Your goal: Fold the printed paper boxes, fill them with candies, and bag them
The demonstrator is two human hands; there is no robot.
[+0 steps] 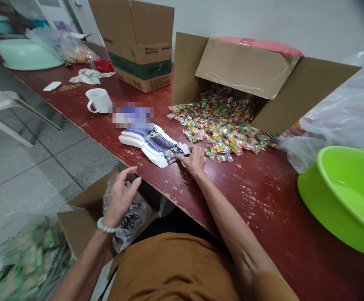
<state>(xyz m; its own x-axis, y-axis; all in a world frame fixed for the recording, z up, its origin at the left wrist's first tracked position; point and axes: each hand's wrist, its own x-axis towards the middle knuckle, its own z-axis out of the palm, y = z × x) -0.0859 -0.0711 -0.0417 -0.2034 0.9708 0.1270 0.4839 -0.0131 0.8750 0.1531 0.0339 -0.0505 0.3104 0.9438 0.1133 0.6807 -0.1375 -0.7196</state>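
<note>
A fanned stack of flat purple-and-white printed cartons [161, 146] lies on the red table near its front edge. At the right end of the stack, my right hand [196, 161] has its thumb and fingers closed on the edge of the top carton. My left hand [123, 194] hangs in the air past the table edge, fingers apart and holding nothing. Below it, an open cardboard box [81, 228] holds a clear plastic bag [131, 215] with small dark pieces inside. Just beyond my right hand spreads a heap of small wrapped colourful candies [222, 129].
Candies spill from a tipped carton [247, 67]. A green basin [335, 200] stands at right beside clear plastic sheeting [341, 108]. A white mug [98, 100], another cardboard box [141, 50] and a pale basin [28, 54] stand farther left. A plastic stool [0, 100] is on the floor.
</note>
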